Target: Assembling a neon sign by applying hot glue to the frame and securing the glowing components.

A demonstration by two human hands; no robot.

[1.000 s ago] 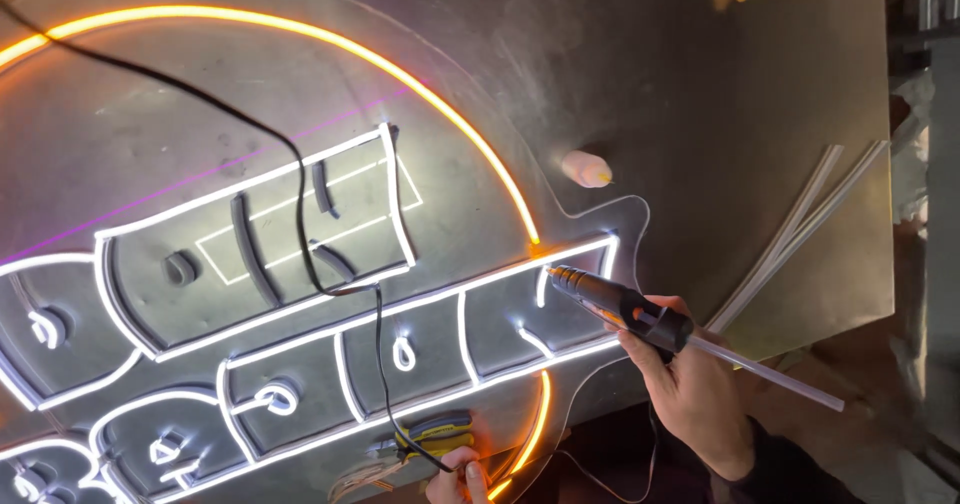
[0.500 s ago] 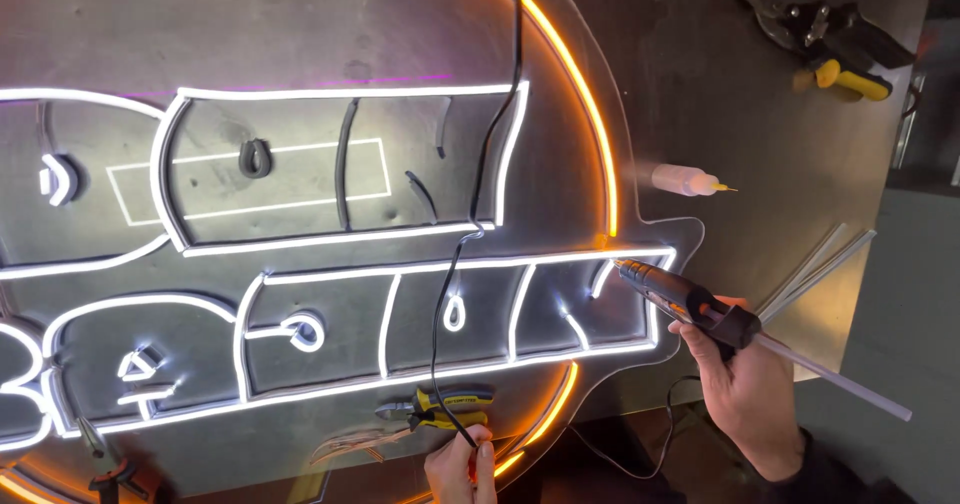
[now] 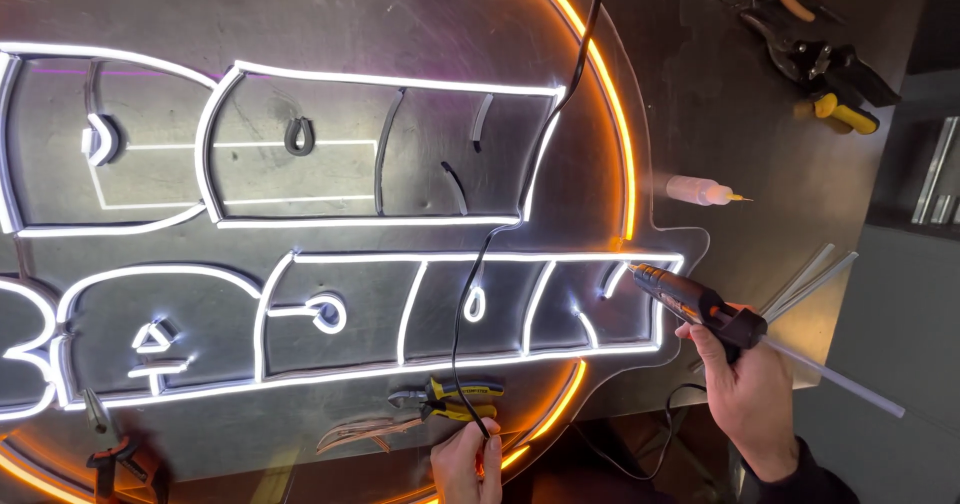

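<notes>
A large clear sign panel (image 3: 330,24) with lit white strip outlines and an orange ring lies on the metal table. My right hand (image 3: 745,389) grips a black hot glue gun (image 3: 690,304) with a clear glue stick out the back; its nozzle touches the lit strip at the sign's right corner. My left hand (image 3: 465,464) at the bottom edge pinches a black cable (image 3: 520,184) that runs up across the sign. Yellow-handled pliers (image 3: 445,401) lie just above that hand.
A small glue bottle (image 3: 700,191) lies right of the orange ring. Cutters and pliers (image 3: 815,59) sit at the top right. Clear strips (image 3: 815,274) lie by the table's right edge. A red-handled tool (image 3: 110,454) and loose wires (image 3: 360,432) are at bottom left.
The view has shifted left and closer over the sign. The glue gun's tip stays at the sign's right corner; my left hand keeps hold of the cable.
</notes>
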